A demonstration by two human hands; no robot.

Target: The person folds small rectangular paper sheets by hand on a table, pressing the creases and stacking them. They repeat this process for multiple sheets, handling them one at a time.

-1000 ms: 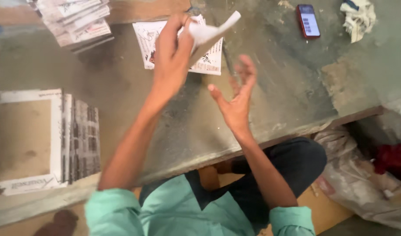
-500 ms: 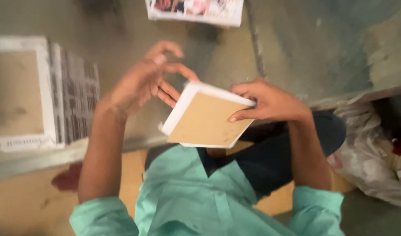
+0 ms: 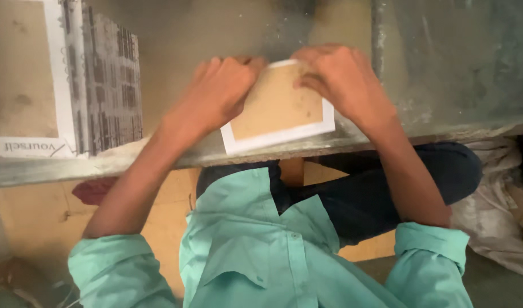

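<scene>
Nearest the camera, below the front edge of the grey, scuffed worktop (image 3: 444,68), sat the person's mint-green shirt and dark trousers, with both bare forearms reaching up and forward over that edge. On the worktop just past its lip lay a flat brown rectangular card with a white paper border (image 3: 278,111), slightly tilted, its near corner almost at the edge. The left hand (image 3: 218,94) pressed down on the card's left side, fingers curled and knuckles up, holding it flat rather than gripping it; the right hand (image 3: 341,82) bore on the upper right corner in the same way, fingers bent over the far edge. The step in hand looked like pressing or folding the white border over the card's far side. Finishing that fold would seem to call for firm, even pressure along the edge while the card stayed pinned. Farther left lay a stack of printed white-and-brown sheets (image 3: 62,80), well apart from both hands.
</scene>
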